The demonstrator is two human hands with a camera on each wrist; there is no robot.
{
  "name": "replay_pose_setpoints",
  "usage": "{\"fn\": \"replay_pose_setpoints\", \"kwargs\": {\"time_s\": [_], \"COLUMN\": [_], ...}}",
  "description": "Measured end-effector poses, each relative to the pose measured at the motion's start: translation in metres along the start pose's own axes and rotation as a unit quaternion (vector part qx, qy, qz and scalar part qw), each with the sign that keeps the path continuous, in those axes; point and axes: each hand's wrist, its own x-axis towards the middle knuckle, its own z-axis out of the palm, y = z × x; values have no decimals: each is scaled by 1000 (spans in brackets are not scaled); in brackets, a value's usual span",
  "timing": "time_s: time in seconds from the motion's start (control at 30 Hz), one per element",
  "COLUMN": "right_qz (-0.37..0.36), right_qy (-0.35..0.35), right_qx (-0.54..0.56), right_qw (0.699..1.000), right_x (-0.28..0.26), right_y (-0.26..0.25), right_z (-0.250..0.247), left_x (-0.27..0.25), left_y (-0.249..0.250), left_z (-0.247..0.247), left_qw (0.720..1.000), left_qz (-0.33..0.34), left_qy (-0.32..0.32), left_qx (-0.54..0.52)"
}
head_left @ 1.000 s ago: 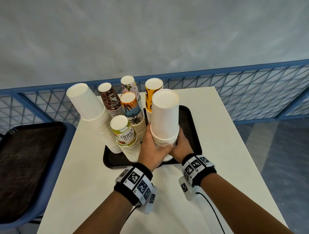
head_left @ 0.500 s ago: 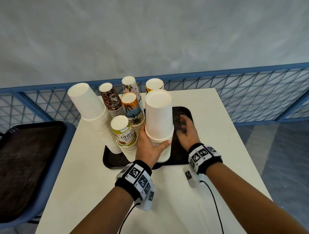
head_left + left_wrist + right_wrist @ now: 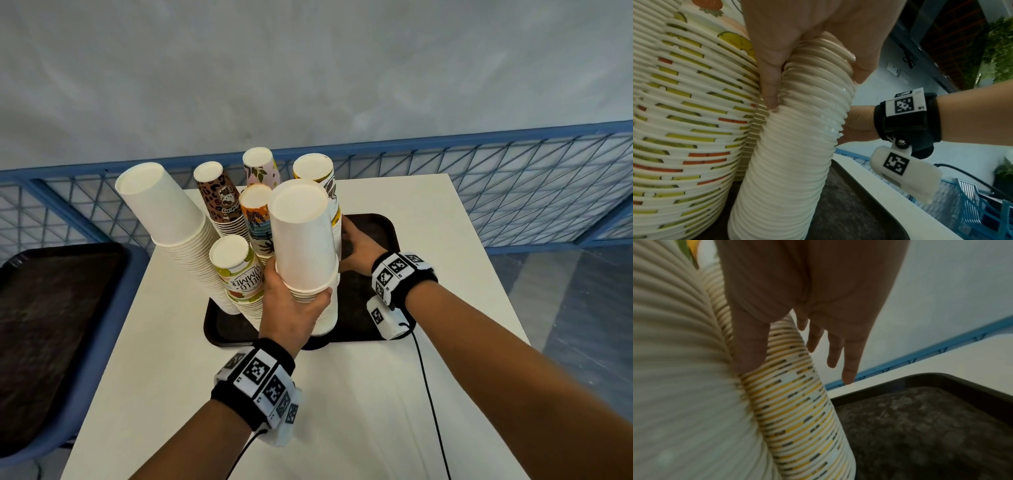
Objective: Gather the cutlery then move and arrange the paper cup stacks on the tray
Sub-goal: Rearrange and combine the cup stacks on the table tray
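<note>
standing upright on the near part of the black tray [image 3: 383,233], the plain white cup stack [image 3: 303,246] has its long axis vertical, cup bottoms up; the left hand [image 3: 291,308] curls round its lower rims, thumb on the right side; the right hand [image 3: 358,245], fingers straight and loosely spread, touches the yellow-patterned stack [image 3: 797,410] behind it; tray sits on the white surface [image 3: 445,274].
</note>
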Motion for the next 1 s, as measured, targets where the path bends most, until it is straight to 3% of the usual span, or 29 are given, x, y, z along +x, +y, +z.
{"fn": "replay_pose_setpoints", "kwargs": {"time_s": [0.3,0.5,0.73,1.0], "right_qz": [-7,-7,25,38], "right_qy": [18,98,210,241], "right_qx": [47,76,20,15], "right_qw": [999,992,977,970], "right_x": [14,16,11,12], "right_y": [14,20,33,42], "right_z": [8,14,-21,-45], "left_x": [-1,-2,0,4], "left_y": [-1,1,4,4], "left_z": [0,1,3,4], "left_qw": [1000,1000,1000,1000], "left_qz": [3,0,-3,-7], "left_qy": [-8,-4,-8,-9], "left_qx": [-7,-6,1,-2]}}
